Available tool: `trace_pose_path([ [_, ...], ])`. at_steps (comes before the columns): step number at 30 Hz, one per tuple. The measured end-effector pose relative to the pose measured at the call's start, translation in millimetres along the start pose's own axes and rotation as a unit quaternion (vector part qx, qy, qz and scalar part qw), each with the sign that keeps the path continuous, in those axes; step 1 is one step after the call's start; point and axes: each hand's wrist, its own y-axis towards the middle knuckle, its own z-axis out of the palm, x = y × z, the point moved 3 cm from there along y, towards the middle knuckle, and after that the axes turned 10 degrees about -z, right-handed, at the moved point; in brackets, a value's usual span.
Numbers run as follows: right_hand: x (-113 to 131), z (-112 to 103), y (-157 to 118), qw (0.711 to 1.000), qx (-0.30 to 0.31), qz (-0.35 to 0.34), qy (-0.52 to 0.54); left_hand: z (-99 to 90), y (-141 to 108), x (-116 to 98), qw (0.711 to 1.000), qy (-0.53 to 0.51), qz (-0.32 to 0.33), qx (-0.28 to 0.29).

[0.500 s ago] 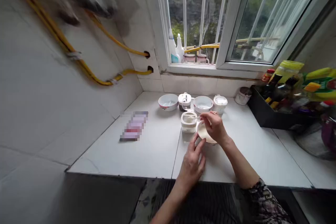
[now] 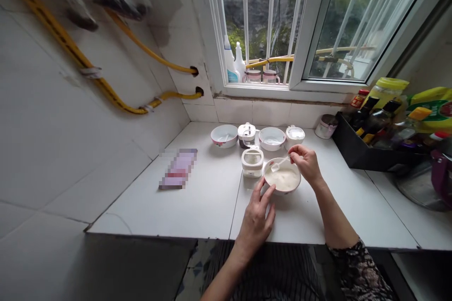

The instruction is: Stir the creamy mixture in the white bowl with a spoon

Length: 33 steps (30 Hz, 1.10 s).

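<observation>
My right hand pinches the spoon, slanting left over the bowl; my spread left hand touches its rim.

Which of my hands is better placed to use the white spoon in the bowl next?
Probably your right hand: it holds the white spoon with its tip over the bowl, while your left hand is at the bowl's near-left side.

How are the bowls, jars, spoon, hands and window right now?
Front bowl: upright, holding white stuff
Spoon: tilted, held over the front bowl
Right hand: closed on the spoon
Left hand: fingers spread, touching the front bowl
Front jar: upright, lid hard to tell
Back left bowl: upright
Back right bowl: upright
Dark jar: upright
Back right jar: upright, looks lidded
Window: looks open at left
</observation>
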Motion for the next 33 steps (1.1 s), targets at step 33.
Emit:
trace_pose_path([
  [33, -15, 3, 3, 0.975, 0.012, 0.171, 0.138, -0.7, 1, -1, 1.0, 0.005, 0.0, -0.003],
])
